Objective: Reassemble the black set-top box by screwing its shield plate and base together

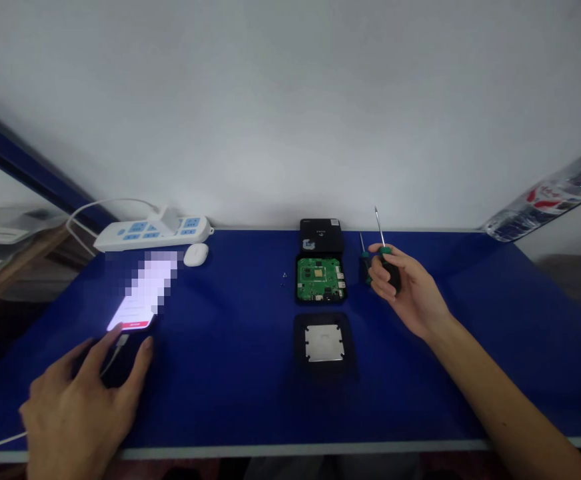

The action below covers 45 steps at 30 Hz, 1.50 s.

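Observation:
My left hand (pixel 83 397) lies over the near end of a lit phone (pixel 143 293), fingers spread, one fingertip at its lower edge. A white charging cable (pixel 115 352) runs from the phone beneath that hand. Raised over the table at the right, my right hand (pixel 405 283) is closed around a green-and-black screwdriver (pixel 381 233), its metal tip pointing up. A second screwdriver (pixel 364 257) lies just left of that hand, partly hidden by it. Further left is an open black case with a green circuit board (pixel 318 280) inside. Tiny screws (pixel 284 275) lie beside it.
Behind the circuit board is a black box lid (pixel 320 235), and in front of it a black cover with a metal plate (pixel 324 343). A white power strip (pixel 153 232) and a white earbud case (pixel 196 254) sit at the back left. A plastic-wrapped bottle pack (pixel 548 197) is at the right edge.

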{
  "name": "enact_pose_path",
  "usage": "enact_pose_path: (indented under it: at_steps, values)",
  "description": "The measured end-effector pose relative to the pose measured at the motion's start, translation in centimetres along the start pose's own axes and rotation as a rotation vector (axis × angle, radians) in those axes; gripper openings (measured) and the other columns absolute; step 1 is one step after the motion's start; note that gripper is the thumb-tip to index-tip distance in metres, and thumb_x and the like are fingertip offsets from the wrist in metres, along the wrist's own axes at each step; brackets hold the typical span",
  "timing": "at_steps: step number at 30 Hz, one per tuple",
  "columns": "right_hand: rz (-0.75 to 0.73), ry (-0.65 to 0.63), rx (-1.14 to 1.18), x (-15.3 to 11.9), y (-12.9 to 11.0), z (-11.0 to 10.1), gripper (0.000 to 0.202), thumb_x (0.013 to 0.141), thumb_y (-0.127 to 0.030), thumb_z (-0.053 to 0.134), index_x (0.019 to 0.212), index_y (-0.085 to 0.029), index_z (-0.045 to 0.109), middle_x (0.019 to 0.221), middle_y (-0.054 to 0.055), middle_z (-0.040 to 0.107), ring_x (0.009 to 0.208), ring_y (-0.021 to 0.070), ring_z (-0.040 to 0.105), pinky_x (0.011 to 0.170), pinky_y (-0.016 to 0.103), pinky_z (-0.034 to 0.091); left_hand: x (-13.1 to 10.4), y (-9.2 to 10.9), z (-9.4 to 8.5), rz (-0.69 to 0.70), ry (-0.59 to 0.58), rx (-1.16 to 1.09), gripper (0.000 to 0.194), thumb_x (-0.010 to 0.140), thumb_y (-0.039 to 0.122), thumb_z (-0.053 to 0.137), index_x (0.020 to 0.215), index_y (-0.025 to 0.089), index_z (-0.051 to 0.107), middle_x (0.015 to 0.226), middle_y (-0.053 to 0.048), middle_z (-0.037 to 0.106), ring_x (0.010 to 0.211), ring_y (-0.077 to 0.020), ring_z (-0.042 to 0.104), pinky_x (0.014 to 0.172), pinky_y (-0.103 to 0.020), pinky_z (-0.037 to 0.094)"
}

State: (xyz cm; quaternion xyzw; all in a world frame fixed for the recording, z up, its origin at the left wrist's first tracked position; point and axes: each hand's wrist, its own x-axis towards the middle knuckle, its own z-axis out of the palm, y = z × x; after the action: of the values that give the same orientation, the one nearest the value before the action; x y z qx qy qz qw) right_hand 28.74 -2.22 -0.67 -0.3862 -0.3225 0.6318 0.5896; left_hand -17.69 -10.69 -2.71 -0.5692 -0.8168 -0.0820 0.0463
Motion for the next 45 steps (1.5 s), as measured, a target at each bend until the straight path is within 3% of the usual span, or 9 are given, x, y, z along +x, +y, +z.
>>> enact_pose_path:
  at_steps: [3,10,15,22,27,32,39,41,45]
  values:
    - [0.000,-0.005,-0.001,0.1,0.0,-0.1,0.015,0.095,-0.029,0.075,0.108,-0.021,0.078,0.074,-0.002,0.046,0.057,0.0131,0.031,0.049,0.029,0.026,1.7,1.6,-0.9,0.006,0.059,0.017,0.086,0.102,0.079,0.031,0.158,0.020,0.059,0.158,-0.027,0.052,0.145,-0.0619,0.049,0.111,-0.082,0.045]
    - [-0.009,-0.013,-0.023,0.2,0.2,-0.1,0.015,0.096,-0.030,0.074,0.109,-0.021,0.076,0.074,-0.002,0.046,0.056,0.0137,0.031,0.048,0.029,0.027,4.3,2.5,-1.6,0.039,0.020,0.005,0.094,0.100,0.085,0.027,0.163,0.021,0.056,0.161,-0.028,0.048,0.152,-0.0592,0.045,0.112,-0.081,0.044]
    - [-0.014,-0.020,-0.002,0.2,0.2,0.1,0.014,0.098,-0.028,0.072,0.109,-0.021,0.077,0.074,-0.002,0.046,0.057,0.0131,0.031,0.049,0.029,0.026,4.8,2.2,-2.1,0.010,0.030,-0.053,0.091,0.101,0.082,0.030,0.164,0.022,0.054,0.158,-0.026,0.053,0.152,-0.0525,0.049,0.115,-0.074,0.048]
    - [-0.008,-0.014,0.001,0.1,0.0,0.0,0.014,0.097,-0.029,0.074,0.108,-0.021,0.078,0.073,-0.002,0.047,0.057,0.0128,0.031,0.049,0.029,0.026,5.7,2.5,-1.8,0.059,0.026,0.017,0.098,0.102,0.082,0.025,0.158,0.010,0.061,0.157,-0.035,0.048,0.151,-0.0597,0.045,0.115,-0.078,0.044]
    - [-0.015,-0.021,0.016,0.1,-0.1,-0.2,0.013,0.099,-0.027,0.072,0.109,-0.021,0.078,0.074,-0.002,0.047,0.057,0.0123,0.032,0.050,0.028,0.027,5.3,2.5,-1.1,0.104,0.030,-0.006,0.089,0.104,0.079,0.028,0.160,0.018,0.060,0.163,-0.031,0.044,0.154,-0.0571,0.043,0.113,-0.080,0.045]
    - [-0.008,-0.012,0.013,0.1,0.0,-0.1,0.015,0.097,-0.027,0.074,0.109,-0.019,0.079,0.074,-0.002,0.046,0.057,0.0120,0.033,0.049,0.027,0.027,5.0,3.2,-1.7,0.041,0.028,-0.023,0.084,0.108,0.076,0.028,0.164,0.018,0.054,0.163,-0.030,0.044,0.154,-0.0512,0.046,0.115,-0.074,0.046]
    - [-0.003,-0.003,0.016,0.2,0.1,-0.1,0.015,0.098,-0.026,0.073,0.109,-0.019,0.079,0.074,-0.001,0.048,0.056,0.0113,0.034,0.049,0.026,0.029,5.2,3.3,-2.2,0.080,0.012,0.008,0.083,0.109,0.073,0.035,0.161,0.012,0.058,0.164,-0.034,0.043,0.154,-0.0591,0.043,0.113,-0.080,0.043]
    - [-0.004,-0.001,0.017,0.2,0.1,0.0,0.015,0.098,-0.026,0.072,0.110,-0.019,0.079,0.073,-0.002,0.048,0.056,0.0112,0.034,0.049,0.026,0.029,5.2,3.3,-2.3,0.068,0.053,-0.033,0.080,0.110,0.071,0.038,0.162,0.014,0.058,0.162,-0.032,0.047,0.155,-0.0563,0.045,0.114,-0.079,0.045]
    - [-0.006,-0.015,0.057,0.2,-0.2,0.1,0.017,0.100,-0.030,0.068,0.109,-0.018,0.078,0.071,-0.002,0.048,0.055,0.0122,0.033,0.050,0.027,0.029,4.4,4.1,-2.7,0.063,0.322,-0.173,0.071,0.107,0.065,0.053,0.155,0.013,0.065,0.156,-0.024,0.061,0.153,-0.0469,0.052,0.122,-0.070,0.045]
